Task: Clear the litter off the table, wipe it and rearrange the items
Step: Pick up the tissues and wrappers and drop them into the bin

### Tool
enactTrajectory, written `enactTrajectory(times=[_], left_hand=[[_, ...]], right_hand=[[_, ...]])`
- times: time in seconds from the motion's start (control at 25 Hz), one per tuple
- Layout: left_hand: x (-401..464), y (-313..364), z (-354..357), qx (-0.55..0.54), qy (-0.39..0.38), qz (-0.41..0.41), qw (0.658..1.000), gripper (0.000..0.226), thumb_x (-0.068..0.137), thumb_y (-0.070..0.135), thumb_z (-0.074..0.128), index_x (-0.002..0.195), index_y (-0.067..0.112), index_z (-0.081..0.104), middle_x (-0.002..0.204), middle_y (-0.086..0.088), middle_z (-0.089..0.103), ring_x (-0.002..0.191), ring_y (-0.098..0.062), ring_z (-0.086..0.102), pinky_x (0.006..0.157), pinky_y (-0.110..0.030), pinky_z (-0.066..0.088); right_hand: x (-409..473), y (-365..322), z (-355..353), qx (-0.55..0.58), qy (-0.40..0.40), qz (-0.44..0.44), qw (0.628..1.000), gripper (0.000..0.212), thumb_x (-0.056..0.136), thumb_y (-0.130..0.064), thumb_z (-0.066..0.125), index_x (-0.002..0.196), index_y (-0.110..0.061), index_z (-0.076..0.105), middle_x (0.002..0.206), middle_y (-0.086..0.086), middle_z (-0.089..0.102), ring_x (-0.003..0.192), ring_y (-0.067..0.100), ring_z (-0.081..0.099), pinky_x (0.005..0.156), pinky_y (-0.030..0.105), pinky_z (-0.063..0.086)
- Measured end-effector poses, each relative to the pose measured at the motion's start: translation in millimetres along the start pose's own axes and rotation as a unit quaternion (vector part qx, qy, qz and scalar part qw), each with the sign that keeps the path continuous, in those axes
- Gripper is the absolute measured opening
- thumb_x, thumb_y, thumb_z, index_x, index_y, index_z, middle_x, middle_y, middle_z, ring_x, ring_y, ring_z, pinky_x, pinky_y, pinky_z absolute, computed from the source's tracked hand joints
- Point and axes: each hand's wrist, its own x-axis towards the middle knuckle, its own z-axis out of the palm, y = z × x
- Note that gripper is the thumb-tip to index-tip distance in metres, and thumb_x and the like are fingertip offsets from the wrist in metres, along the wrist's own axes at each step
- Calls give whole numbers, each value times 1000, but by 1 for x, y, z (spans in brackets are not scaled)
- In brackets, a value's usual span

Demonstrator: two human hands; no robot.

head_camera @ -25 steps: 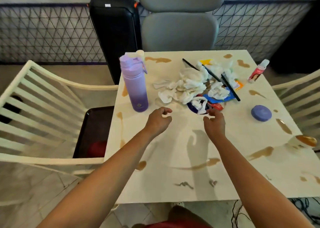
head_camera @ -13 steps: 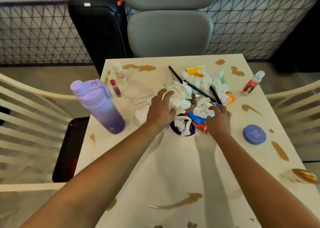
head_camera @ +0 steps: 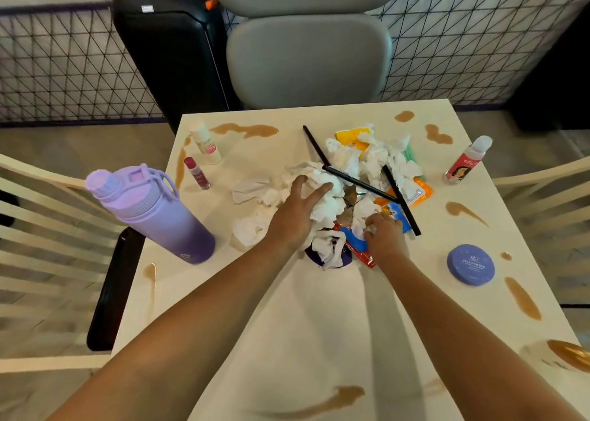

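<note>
A heap of crumpled white tissues (head_camera: 341,160) lies mid-table, mixed with yellow (head_camera: 349,135), orange (head_camera: 419,190) and blue (head_camera: 397,216) wrappers and three black sticks (head_camera: 357,181). My left hand (head_camera: 295,216) rests on the near-left tissues with its fingers spread. My right hand (head_camera: 383,234) curls round a crumpled tissue (head_camera: 364,211) at the heap's near edge. A tissue-stuffed purple wrapper (head_camera: 329,254) lies between my wrists. Brown spills (head_camera: 523,299) stain the cream table (head_camera: 319,325).
A purple water bottle (head_camera: 153,216) stands at the left, with a small white bottle (head_camera: 206,142) and a pink tube (head_camera: 197,173) behind it. At the right are a red bottle (head_camera: 467,163) and a purple compact (head_camera: 471,264). Chairs surround the table; a black tray (head_camera: 108,293) lies on the left one.
Both hands have reached forward from the bare table into the litter heap. The left hand now lies on the tissues and the right hand has curled round a tissue.
</note>
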Motion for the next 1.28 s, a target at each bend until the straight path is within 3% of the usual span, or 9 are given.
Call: enactTrajectory(times=[0.2,0.32,0.4,0.68,0.84,1.0,1.08,1.16,1.28], left_hand=[[-22,-11,-2,-114,107,41,987,70,76,-17,50,130,28,52,147,-9,21,85,-18,52,71,-23,47],[-34,-18,-1,-195,144,35,969,52,75,-17,52,114,15,65,128,-6,45,98,-16,54,82,-3,35],[-41,-20,-2,-254,164,13,953,47,75,-16,54,111,14,67,115,0,54,107,-14,53,88,0,34],[-75,-16,-15,-425,201,-90,878,35,84,-6,57,105,21,62,111,8,60,107,-2,54,97,-14,41],[-92,-16,-25,-497,232,-115,828,27,88,0,55,104,20,62,107,11,62,99,7,57,87,-11,45],[-118,-23,-38,-587,251,-124,759,30,90,0,54,98,28,62,101,8,65,96,-9,61,88,-26,49],[-136,-29,-41,-625,254,-138,725,28,90,1,54,98,26,62,99,5,66,94,-13,63,88,-31,51],[-163,-44,-44,-651,261,-163,694,28,89,2,55,97,27,65,97,3,68,94,-18,64,90,-38,50],[-208,-76,-48,-661,270,-180,677,33,89,3,56,91,32,71,99,3,69,100,-22,62,95,-43,48]], right_hand=[[-3,0,2,33,-67,27,997,59,87,-14,60,140,-14,32,135,15,42,123,34,41,101,41,39],[-4,-1,2,-20,-72,13,997,40,91,-11,53,131,-11,47,134,12,44,124,31,40,96,33,38],[-4,0,1,19,-47,19,999,30,91,-5,51,120,-4,57,129,15,47,118,32,45,91,30,38],[-46,-17,1,139,100,1,985,22,90,-2,51,108,4,61,123,19,42,109,28,50,88,16,31],[-91,-51,8,211,151,-55,964,17,86,0,58,101,4,64,115,21,47,105,25,49,87,15,32],[-129,-84,27,242,182,-141,943,11,80,3,63,91,2,66,103,21,51,92,9,45,80,14,36],[-145,-95,37,261,187,-145,936,13,79,2,64,91,0,67,99,15,51,90,-1,42,77,21,43],[-166,-113,46,299,170,-118,931,15,78,-3,63,93,-3,67,100,6,48,89,4,47,70,29,49],[-202,-149,62,364,124,-67,921,16,81,-2,61,96,-4,65,101,2,47,81,3,54,61,9,43]])
